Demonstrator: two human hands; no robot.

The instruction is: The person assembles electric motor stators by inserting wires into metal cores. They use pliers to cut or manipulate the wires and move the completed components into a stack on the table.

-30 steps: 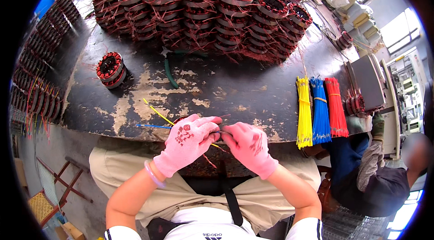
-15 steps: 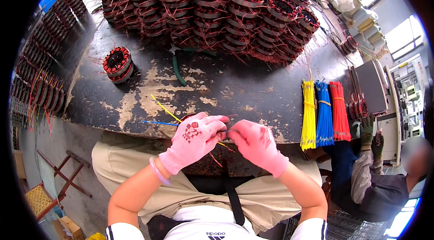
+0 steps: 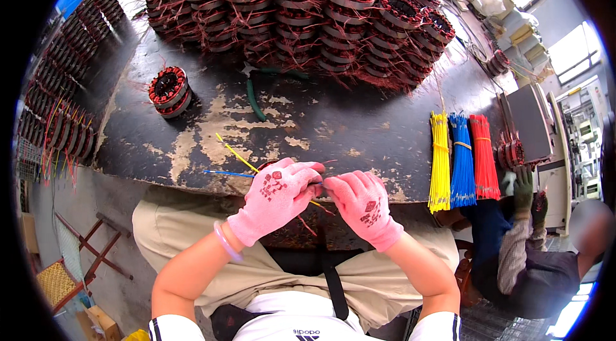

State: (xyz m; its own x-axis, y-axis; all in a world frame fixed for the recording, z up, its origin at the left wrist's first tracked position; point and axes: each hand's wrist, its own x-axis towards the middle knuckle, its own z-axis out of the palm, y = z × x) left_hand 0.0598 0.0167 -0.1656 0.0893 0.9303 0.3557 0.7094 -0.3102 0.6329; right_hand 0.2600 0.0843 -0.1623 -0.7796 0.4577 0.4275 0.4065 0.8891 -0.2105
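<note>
My left hand (image 3: 274, 194), in a pink glove, is closed at the table's near edge, thumb and fingertips pinched on a thin wire. A yellow wire (image 3: 236, 152) and a blue wire (image 3: 224, 174) stick out to its left; a yellow end shows below the fingers. Beneath this hand, a red-wound motor stator (image 3: 267, 165) is mostly hidden. My right hand (image 3: 364, 207), also pink-gloved, meets the left fingertips with its own fingers pinched together. A small bluish bit of wire shows between the two hands. Loose dark red leads hang below them.
A big stack of stators (image 3: 298, 20) fills the table's back. One short pair (image 3: 169, 92) stands at left, near green-handled pliers (image 3: 255, 100). Yellow (image 3: 439, 164), blue (image 3: 461, 164) and red (image 3: 484, 158) wire bundles lie at right. A co-worker (image 3: 532, 264) sits beyond.
My right hand has turned, its back now facing up more, and its fingers stay at the left fingertips. My left hand has barely moved. The co-worker's hands have shifted slightly.
</note>
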